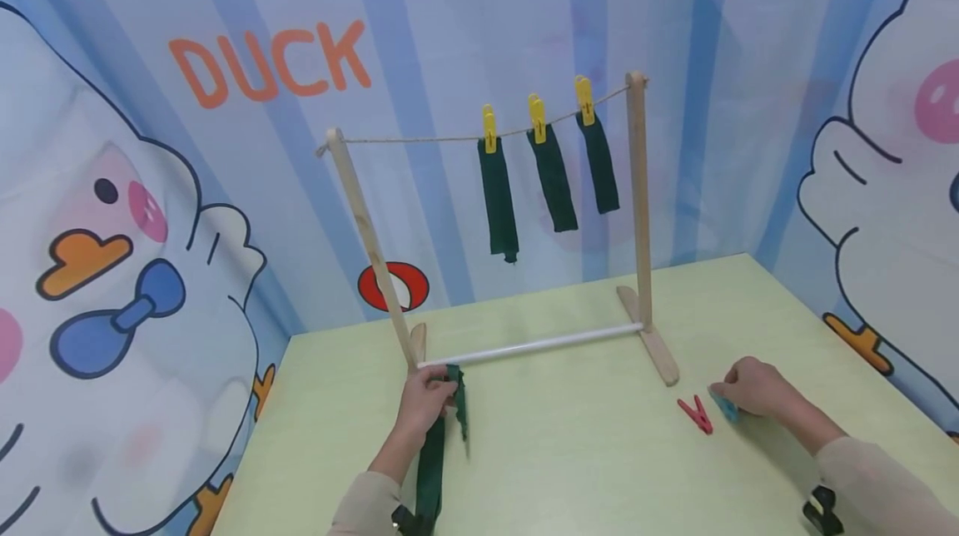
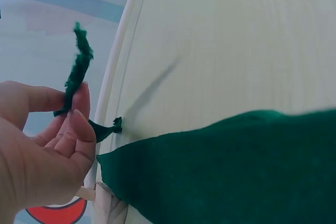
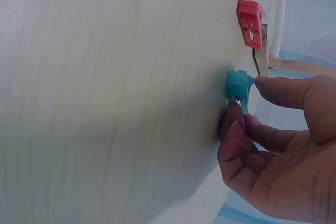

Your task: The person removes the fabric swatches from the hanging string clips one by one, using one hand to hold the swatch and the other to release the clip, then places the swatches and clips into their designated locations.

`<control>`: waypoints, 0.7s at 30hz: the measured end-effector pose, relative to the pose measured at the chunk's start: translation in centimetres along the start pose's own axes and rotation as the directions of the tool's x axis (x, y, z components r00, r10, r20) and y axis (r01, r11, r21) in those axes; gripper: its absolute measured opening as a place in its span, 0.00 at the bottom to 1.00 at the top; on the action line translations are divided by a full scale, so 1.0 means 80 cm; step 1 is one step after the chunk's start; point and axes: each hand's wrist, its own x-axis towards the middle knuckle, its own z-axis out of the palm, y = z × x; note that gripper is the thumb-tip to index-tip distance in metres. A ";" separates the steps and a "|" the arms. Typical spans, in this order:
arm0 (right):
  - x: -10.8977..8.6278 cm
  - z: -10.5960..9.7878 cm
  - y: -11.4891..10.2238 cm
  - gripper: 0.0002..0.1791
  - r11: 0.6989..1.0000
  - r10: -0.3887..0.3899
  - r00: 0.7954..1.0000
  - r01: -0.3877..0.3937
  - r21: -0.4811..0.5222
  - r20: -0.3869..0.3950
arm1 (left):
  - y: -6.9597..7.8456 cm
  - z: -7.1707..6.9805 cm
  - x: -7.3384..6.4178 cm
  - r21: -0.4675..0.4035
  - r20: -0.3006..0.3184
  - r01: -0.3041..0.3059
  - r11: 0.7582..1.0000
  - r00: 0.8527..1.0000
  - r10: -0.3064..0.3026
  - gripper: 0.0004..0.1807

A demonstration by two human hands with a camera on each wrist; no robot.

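Observation:
My left hand [image 1: 425,396] pinches a narrow green cloth strip [image 2: 79,69] between thumb and fingers, near the foot of the rack's left post. A wider green cloth strip [image 1: 430,469] runs beneath that wrist; whether the two pieces join is hidden. At the right, my right hand [image 1: 752,387] pinches a teal clothespin [image 3: 239,84] between thumb and fingertips, low over the table. A red clothespin [image 1: 697,415] lies just left of it. Three green cloth strips [image 1: 499,199] hang from the rack's string [image 1: 419,140], each under a yellow clothespin [image 1: 489,130].
The wooden rack has a left post [image 1: 369,245], a right post [image 1: 638,203] and a white bar [image 1: 532,346] low between them. It stands on a pale yellow table [image 1: 569,453]. Behind hangs a blue striped curtain [image 1: 464,20] with duck pictures.

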 end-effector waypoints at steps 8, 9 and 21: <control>0.000 0.001 0.000 0.23 1.000 0.019 1.000 -0.018 0.019 -0.017 | -0.016 -0.002 -0.006 0.042 0.027 0.041 0.998 0.999 -0.042 0.19; -0.001 0.001 0.000 0.23 1.000 0.018 1.000 -0.018 0.021 -0.019 | -0.018 -0.003 -0.007 0.056 0.026 0.048 0.997 0.998 -0.049 0.19; -0.003 0.003 -0.001 0.25 0.999 0.036 0.999 -0.035 0.026 -0.024 | -0.028 -0.011 -0.013 0.194 -0.007 0.090 0.977 0.996 -0.091 0.11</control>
